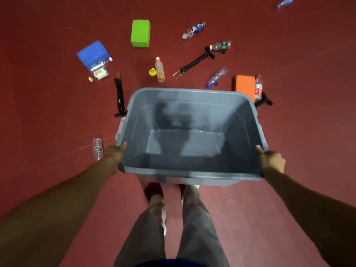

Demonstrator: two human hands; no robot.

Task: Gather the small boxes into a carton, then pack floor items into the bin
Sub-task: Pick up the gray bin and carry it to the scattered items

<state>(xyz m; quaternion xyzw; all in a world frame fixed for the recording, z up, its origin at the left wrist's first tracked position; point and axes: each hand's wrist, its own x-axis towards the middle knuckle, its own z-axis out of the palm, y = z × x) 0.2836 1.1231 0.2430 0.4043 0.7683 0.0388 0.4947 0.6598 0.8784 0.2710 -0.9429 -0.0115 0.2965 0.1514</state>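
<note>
1. While you stand on the red floor (38, 93), the grey bin (192, 175) is held level in front of your legs, its open top facing you.
2. Left hand (115, 155): grips the bin's left rim near the corner, thumb on top; the fingers go under the rim, out of sight.
3. Right hand (271, 160): grips the right rim the same way.
4. Floor beyond the bin, nearest first: orange block (245, 87), orange-drink bottle (159, 70), black T-handled tool (194, 63), blue block (93, 53), green block (140, 33).
</note>
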